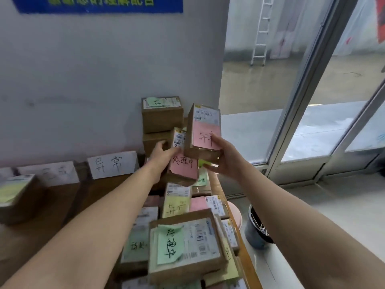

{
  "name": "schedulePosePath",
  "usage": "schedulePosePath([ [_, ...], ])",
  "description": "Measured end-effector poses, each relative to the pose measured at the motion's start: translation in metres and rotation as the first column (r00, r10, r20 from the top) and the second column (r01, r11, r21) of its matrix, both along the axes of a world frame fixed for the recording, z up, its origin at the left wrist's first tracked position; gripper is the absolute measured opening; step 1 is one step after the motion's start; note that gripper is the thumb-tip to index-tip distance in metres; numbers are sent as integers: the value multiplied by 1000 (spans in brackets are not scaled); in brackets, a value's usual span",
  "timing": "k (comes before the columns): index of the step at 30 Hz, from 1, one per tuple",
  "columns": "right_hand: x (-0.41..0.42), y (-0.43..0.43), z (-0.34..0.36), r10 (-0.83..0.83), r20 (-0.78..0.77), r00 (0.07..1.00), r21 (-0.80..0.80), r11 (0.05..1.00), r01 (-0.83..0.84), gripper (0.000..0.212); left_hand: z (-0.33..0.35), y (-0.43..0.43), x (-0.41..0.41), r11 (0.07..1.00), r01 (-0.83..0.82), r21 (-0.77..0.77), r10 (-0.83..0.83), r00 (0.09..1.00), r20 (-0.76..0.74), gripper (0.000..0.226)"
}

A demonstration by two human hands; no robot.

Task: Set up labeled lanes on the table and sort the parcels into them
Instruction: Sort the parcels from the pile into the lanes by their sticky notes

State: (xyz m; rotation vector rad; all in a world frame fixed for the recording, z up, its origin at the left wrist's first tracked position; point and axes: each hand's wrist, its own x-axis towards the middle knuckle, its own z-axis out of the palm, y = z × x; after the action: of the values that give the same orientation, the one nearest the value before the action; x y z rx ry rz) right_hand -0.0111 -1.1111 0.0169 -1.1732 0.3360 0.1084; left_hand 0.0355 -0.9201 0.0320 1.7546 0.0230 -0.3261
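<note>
Above the right end of the wooden table [48,205], each of my hands holds a small cardboard parcel. My left hand [162,155] grips a parcel with a pink note [183,165]. Just above it and to the right, my right hand [225,159] holds a second pink-noted parcel [205,130], tilted upright. Below them lies a heap of parcels with green, yellow and pink notes; the nearest carries a green note [183,245]. White paper lane labels [113,164] with handwriting lean against the wall; another label [48,173] stands to the left.
Two stacked parcels [162,115] stand against the wall behind my hands. A parcel with a yellow-green note [16,195] sits in the left lane. Right of the table are a pink stool [235,215], a dark bucket [257,230] and glass doors [312,101].
</note>
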Motion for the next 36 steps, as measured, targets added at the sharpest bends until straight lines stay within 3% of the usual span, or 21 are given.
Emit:
schedulePosePath([
  [3, 17, 45, 17, 81, 23, 996, -3, 997, -81, 23, 11, 54, 5, 999, -46, -18, 47, 998, 52, 53],
  [7, 37, 131, 35, 118, -17, 993, -61, 991, -119, 20, 19, 141, 4, 986, -146, -78, 153, 984, 89, 50],
  [13, 65, 255, 30, 95, -103, 990, -110, 988, -106, 36, 18, 277, 14, 955, -287, -77, 294, 949, 114, 54],
  [17, 73, 314, 11, 38, -199, 979, -235, 968, -86, 37, 11, 346, 22, 940, -328, -96, 334, 940, 63, 54],
  [22, 75, 348, -31, -8, -343, 939, -316, 943, -107, 36, -12, 379, 28, 943, -323, -79, 323, 946, -9, 49],
  [27, 88, 366, -71, -46, -374, 926, -365, 926, -101, 43, -37, 393, 44, 943, -330, -47, 327, 943, -64, 46],
  [36, 130, 387, -126, -25, -498, 867, -338, 926, -168, 45, -70, 400, 77, 943, -333, 19, 332, 934, -134, 53],
])
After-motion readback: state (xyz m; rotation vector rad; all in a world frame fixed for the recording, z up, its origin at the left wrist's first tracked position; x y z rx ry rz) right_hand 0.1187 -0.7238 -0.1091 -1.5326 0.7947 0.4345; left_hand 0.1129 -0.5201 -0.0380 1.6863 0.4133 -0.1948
